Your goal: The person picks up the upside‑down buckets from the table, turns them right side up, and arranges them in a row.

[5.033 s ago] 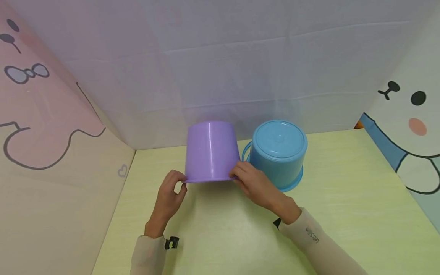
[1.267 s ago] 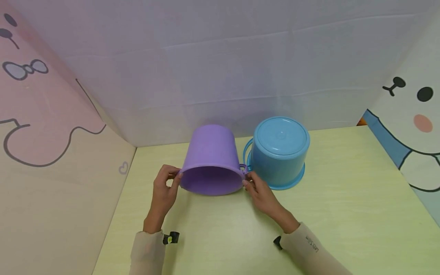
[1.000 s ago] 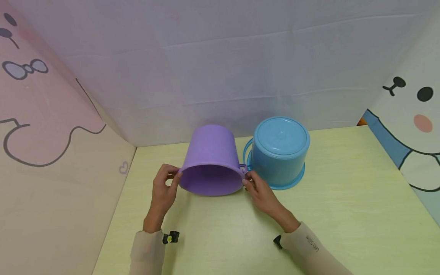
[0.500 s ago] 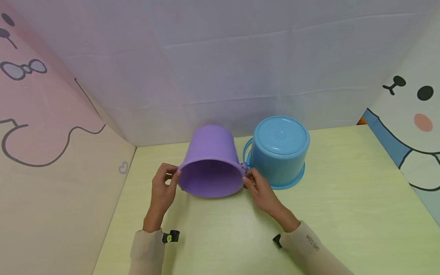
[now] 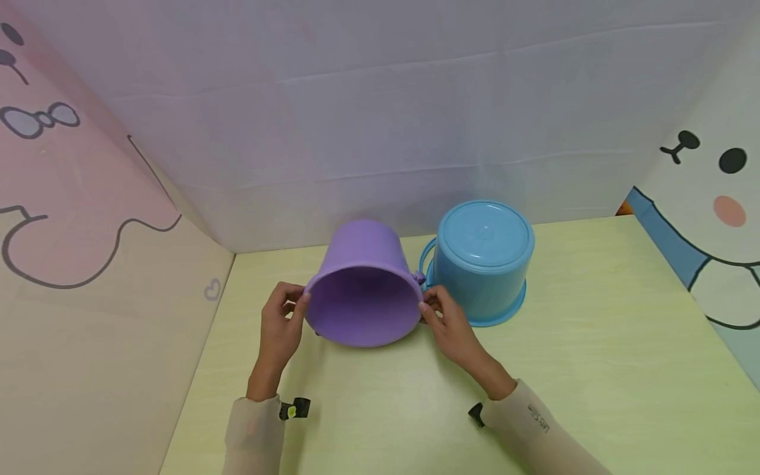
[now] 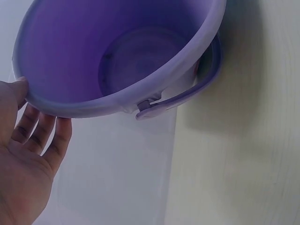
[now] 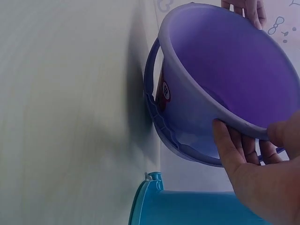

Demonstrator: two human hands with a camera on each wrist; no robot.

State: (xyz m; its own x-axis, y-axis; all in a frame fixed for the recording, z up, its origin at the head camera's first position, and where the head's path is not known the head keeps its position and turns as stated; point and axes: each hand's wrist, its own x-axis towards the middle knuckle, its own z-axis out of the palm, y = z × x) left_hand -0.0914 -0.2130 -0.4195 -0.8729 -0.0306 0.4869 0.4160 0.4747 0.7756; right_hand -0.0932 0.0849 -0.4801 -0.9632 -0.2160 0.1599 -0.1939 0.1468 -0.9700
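A purple bucket (image 5: 365, 247) is tipped on its side, its mouth facing me and its base toward the back wall. My left hand (image 5: 282, 330) pinches the left of its rim, thumb inside and fingers outside. On the opposite side my right hand (image 5: 452, 333) grips the rim the same way. Both wrist views show the bucket's smooth inside, with nothing lying in it. Its purple handle (image 6: 213, 70) hangs on the underside, near a reddish label (image 7: 165, 91). Just right of it a blue bucket (image 5: 485, 257) stands upside down on the table.
The pale yellow table (image 5: 594, 343) stretches right and toward me. A white sheet (image 5: 380, 119) hangs along its back edge. Printed cartoon panels stand at left (image 5: 77, 198) and right (image 5: 718, 251). The blue bucket's handle (image 5: 424, 257) lies close to the purple bucket.
The purple bucket has turned from mouth-down to mouth toward me, and its rim keeps tipping upward. Both hands have stayed at its rim. The blue bucket has not moved.
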